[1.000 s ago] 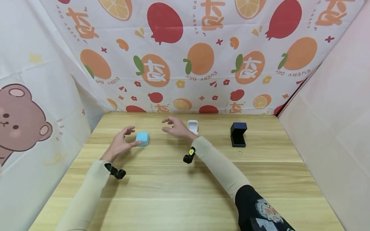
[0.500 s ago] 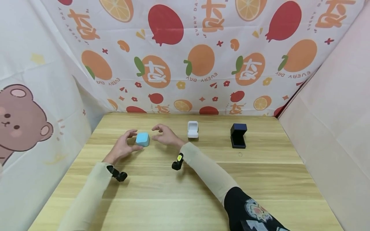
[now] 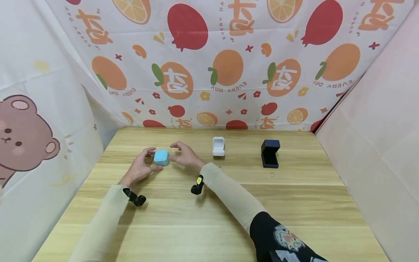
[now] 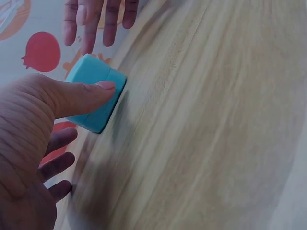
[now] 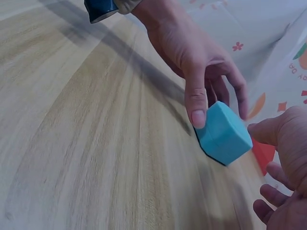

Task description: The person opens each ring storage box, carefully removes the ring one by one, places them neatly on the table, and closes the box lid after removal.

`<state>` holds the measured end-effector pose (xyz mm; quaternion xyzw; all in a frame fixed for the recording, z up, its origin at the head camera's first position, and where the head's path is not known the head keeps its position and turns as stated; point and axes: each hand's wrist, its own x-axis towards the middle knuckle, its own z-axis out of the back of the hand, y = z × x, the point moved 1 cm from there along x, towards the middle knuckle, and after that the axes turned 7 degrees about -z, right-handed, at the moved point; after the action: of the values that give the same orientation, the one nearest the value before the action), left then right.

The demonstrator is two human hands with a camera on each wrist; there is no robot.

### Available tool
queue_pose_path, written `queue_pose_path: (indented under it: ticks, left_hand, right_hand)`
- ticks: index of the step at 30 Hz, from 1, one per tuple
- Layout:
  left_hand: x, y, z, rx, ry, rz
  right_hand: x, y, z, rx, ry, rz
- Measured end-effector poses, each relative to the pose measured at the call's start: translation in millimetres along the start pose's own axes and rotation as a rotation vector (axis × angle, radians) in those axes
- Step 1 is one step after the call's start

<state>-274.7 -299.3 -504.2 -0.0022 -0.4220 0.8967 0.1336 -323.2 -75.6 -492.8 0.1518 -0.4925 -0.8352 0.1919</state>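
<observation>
A light-blue ring box (image 3: 161, 157), closed along its seam, stands on the left part of the table. My left hand (image 3: 139, 168) holds it from the left, thumb along the near side and fingertips at the far side. In the right wrist view, that thumb's tip lies at the edge of the blue box (image 5: 225, 136). My right hand (image 3: 186, 156) is on the other side, its thumb tip right at the box and its other fingers loosely bent and holding nothing.
A white ring box (image 3: 218, 147) stands open at the back middle, and a dark-blue ring box (image 3: 270, 154) stands open farther right. A small ring (image 3: 272, 174) lies in front of the dark one. Behind the table (image 3: 209, 218) hangs a fruit-print cloth (image 3: 226, 102).
My right hand has moved left and slightly toward me, from near the white box to the blue box's right side. My left hand has closed in slightly around the box.
</observation>
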Motion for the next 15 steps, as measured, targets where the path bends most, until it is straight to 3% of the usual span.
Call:
queue_pose_path:
  ticks: [15]
  left_hand:
    - [4.7, 0.9, -8.7, -0.033, -0.003, 0.03]
  right_hand:
    - [3, 7, -12, -0.125, 0.016, 0.059]
